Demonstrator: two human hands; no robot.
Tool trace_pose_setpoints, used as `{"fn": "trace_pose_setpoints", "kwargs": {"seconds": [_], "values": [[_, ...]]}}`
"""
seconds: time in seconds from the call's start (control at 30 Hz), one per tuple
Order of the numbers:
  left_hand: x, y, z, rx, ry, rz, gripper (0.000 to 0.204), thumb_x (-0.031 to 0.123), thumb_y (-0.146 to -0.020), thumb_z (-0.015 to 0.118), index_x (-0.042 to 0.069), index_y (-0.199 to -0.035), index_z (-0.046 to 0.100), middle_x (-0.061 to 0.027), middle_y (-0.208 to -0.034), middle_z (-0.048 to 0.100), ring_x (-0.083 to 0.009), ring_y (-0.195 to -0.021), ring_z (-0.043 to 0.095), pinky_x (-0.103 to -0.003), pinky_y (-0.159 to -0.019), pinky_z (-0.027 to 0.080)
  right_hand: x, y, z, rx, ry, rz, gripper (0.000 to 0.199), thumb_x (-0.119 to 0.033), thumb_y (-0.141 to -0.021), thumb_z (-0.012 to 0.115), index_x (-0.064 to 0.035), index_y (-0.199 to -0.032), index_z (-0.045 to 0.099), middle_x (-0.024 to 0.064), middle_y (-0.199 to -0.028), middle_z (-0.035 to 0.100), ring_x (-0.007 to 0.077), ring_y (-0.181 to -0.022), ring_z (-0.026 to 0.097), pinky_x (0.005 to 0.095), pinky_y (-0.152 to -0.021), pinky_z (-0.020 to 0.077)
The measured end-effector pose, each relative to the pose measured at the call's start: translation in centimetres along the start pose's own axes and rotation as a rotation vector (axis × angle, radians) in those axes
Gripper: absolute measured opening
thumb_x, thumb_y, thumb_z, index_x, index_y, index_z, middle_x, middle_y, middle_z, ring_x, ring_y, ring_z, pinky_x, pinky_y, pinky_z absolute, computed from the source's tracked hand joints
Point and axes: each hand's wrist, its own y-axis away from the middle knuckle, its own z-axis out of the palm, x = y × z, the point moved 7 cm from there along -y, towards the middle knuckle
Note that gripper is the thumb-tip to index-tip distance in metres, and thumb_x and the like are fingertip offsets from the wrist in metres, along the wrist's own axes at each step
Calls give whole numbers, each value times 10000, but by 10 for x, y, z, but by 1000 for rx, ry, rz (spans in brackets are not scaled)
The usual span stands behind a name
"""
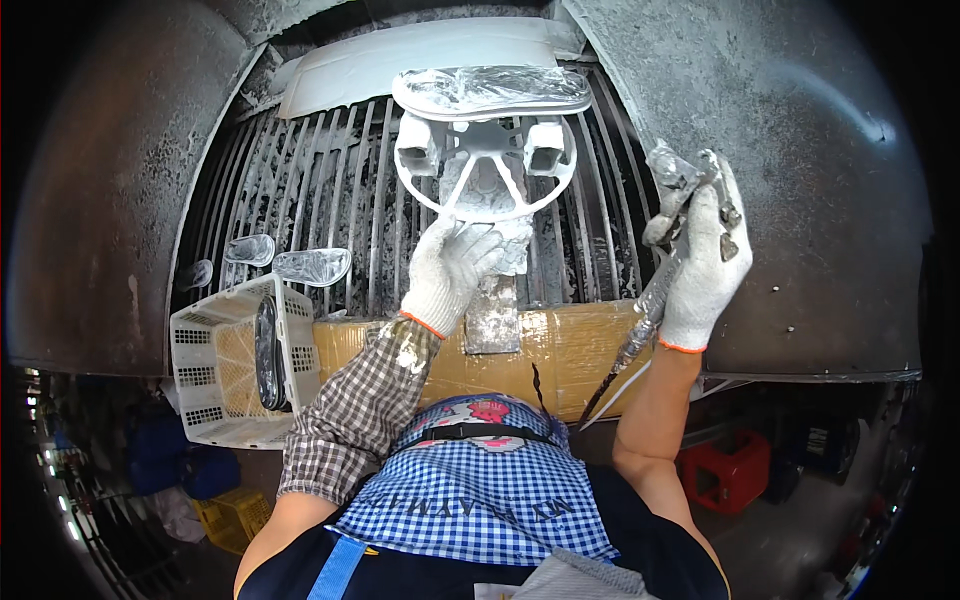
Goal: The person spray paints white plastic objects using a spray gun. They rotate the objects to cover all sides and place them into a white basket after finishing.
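Observation:
A white ring-shaped frame (568, 185) with spokes and two boxy side pieces sits on a paint-crusted stand (512, 250). On top of the frame rests a long oval pad (490, 92) covered in clear film, with a white rim. My gloved left hand (455, 268) is at the frame's near rim, its fingers curled up against it beside the stand; the rim partly hides the fingertips. Off to the right, my gloved right hand (705, 250) is wrapped around a paint-caked spray gun (672, 172). A film-wrapped hose (640, 335) runs down from the gun.
Metal bars (360, 200) form a grate under the stand, between grey walls (790, 200). Small film-covered oval pieces (312, 266) lie at left, near a white plastic basket (185, 350) holding a dark oval part. A tape-covered cardboard strip (570, 345) edges the front. A red crate (725, 470) stands lower right.

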Motion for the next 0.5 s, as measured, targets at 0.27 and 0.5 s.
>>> {"fn": "trace_pose_setpoints", "kwargs": {"seconds": [0.27,0.5], "values": [[7,7,7,-16,-26,39,382,329,-1037,654,-8,-1212,609,-284,-1318,641,-463,-1246,649,-585,-1053,568,4,26,32,-175,-79,76,540,-120,-1088,653,67,-1560,470,59,-986,685,67,-797,627,217,-627,548],[11,7,3,-11,-39,42,401,333,-1019,675,-2,-1230,612,-284,-1314,647,-461,-1239,650,-584,-1047,569,17,37,61,-309,-22,77,493,-73,-1063,661,99,-1506,535,155,-1281,732,119,-1027,693,269,-878,574]]}}
